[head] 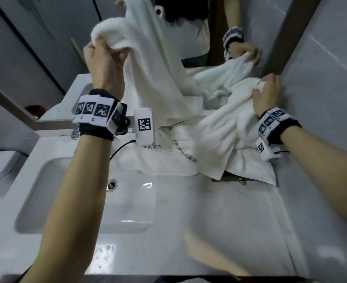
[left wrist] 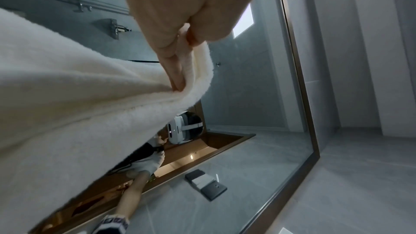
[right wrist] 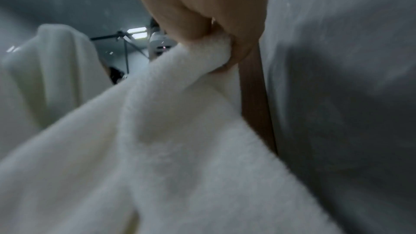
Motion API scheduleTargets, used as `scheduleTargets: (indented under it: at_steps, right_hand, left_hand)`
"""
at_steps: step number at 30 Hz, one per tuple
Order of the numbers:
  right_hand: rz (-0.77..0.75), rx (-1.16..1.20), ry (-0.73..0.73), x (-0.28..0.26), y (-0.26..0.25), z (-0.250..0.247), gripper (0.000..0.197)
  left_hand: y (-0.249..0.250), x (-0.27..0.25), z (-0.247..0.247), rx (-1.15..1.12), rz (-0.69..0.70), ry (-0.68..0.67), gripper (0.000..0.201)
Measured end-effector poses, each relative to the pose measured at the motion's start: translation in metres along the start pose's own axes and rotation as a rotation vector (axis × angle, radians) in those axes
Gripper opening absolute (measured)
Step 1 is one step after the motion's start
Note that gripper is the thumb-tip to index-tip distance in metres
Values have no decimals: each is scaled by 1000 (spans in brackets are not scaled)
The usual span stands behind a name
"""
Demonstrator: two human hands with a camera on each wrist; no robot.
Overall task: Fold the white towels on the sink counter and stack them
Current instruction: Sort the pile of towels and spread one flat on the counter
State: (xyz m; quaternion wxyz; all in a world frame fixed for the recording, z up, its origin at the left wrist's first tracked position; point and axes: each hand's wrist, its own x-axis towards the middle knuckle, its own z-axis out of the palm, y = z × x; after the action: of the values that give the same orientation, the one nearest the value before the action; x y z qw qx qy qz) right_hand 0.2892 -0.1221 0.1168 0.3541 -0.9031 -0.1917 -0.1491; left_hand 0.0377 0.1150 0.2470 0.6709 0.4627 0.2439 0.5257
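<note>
A white towel (head: 168,82) hangs stretched between my two hands above the back of the sink counter (head: 209,211). My left hand (head: 103,58) is raised high at the left and pinches one end of it; the left wrist view shows the fingers (left wrist: 175,70) clamped on the towel's edge (left wrist: 90,95). My right hand (head: 267,92) grips the other end low at the right, close to the wall; in the right wrist view the towel (right wrist: 180,131) bunches in that grip. More white towels (head: 174,158), with printed lettering, lie crumpled on the counter beneath.
The basin (head: 87,197) with its drain (head: 112,184) takes up the counter's left half. A mirror (head: 189,27) with a brown frame (head: 280,37) stands behind. A grey wall (head: 321,78) closes the right side. A dark box (head: 229,178) peeks from under the towels.
</note>
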Motion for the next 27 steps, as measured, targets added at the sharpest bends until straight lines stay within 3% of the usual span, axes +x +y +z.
scheduleTargets:
  at_steps: [2, 3, 6, 10, 12, 14, 16, 19, 23, 27]
  right_hand:
    - [133, 61, 84, 15, -2, -4, 35]
    - [186, 60, 60, 19, -2, -3, 40]
    - [193, -64, -178, 9, -1, 0, 49]
    - [-154, 107, -400, -42, -22, 9, 60]
    - [-331, 222, -607, -71, -42, 16, 75]
    - [-404, 220, -750, -94, -58, 24, 85]
    - [-371, 256, -790, -108, -68, 29, 78]
    - [-253, 498, -762, -114, -82, 18, 55]
    - [-188, 662, -707, -106, -94, -23, 38]
    - [-60, 898, -798, -105, -90, -65, 23]
  left_hand:
    - [-5, -7, 0, 98, -5, -19, 37]
    - [-9, -12, 0, 122, -22, -53, 37]
    - [-24, -25, 2, 114, -146, -186, 18]
    - [-40, -45, 8, 322, -194, -291, 10]
    - [-44, -56, 12, 337, -234, -344, 9]
    - [-41, -66, 17, 299, -260, -377, 9]
    - [-30, -71, 22, 234, -246, -388, 11]
    - [-4, -67, 21, 110, -189, -380, 13]
    - [23, -62, 18, -162, -138, -359, 28]
    - [15, -62, 16, -285, -173, -288, 29]
